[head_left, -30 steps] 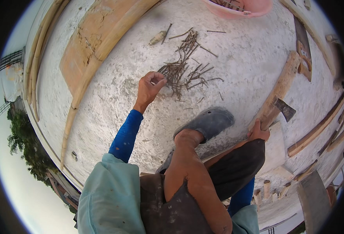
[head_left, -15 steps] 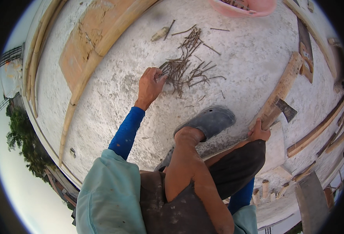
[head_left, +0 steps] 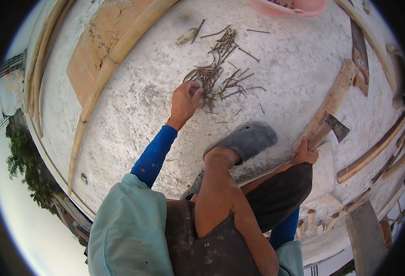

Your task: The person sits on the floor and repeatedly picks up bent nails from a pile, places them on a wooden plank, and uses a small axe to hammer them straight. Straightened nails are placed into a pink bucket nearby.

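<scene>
Rusty nails [head_left: 217,69], many of them bent, lie in a loose pile on the pale, rough concrete. My left hand [head_left: 186,102] is at the near left edge of this pile, thumb and fingers drawn together. What sits between the fingertips, if anything, is hidden. Over to the right, my right hand [head_left: 305,152] is closed round the wooden handle of a hatchet [head_left: 337,127] with a dark, flared head. The handle lies along a wooden plank [head_left: 327,103], and the head juts out past the plank's right side.
A pink basin [head_left: 287,8] holding some metal pieces stands at the far edge. Beyond the plank lies a handsaw [head_left: 360,71]. Bamboo poles [head_left: 96,92] and a brown board [head_left: 96,50] are on the left. My grey clog [head_left: 241,141] is close to the nails.
My left hand has shifted slightly right, in over the edge of the nail pile. My right hand and the hatchet have stayed in place.
</scene>
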A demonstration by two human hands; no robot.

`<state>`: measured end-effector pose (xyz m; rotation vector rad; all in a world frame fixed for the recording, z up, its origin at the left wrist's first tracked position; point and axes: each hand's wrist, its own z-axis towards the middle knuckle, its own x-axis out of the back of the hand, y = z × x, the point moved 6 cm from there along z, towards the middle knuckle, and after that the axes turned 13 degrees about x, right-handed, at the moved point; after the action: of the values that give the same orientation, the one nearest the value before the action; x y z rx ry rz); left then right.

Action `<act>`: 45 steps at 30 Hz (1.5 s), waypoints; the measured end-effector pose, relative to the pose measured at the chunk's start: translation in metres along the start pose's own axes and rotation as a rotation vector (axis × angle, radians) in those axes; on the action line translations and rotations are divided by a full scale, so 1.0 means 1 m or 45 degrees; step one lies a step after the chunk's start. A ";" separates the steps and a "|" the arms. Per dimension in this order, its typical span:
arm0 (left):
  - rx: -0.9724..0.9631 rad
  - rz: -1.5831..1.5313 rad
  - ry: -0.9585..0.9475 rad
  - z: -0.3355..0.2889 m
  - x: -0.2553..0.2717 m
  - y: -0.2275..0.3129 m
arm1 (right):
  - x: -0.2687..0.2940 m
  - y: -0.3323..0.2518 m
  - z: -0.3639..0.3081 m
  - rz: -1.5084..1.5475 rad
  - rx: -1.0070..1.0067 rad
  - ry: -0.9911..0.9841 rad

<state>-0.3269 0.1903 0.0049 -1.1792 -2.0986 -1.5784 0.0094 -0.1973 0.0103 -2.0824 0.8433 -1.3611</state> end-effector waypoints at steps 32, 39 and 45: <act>0.036 0.231 -0.071 0.029 -0.008 0.023 | 0.000 -0.005 -0.003 0.062 0.048 -0.002; 0.033 0.150 -0.143 0.032 -0.009 0.020 | 0.001 -0.014 -0.007 0.044 0.067 -0.024; 0.013 0.243 -0.145 0.031 -0.009 0.020 | 0.001 -0.018 -0.008 0.039 0.089 -0.025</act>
<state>-0.2985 0.2154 0.0016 -1.4491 -1.9896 -1.4450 0.0059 -0.1869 0.0264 -2.0189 0.8044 -1.3327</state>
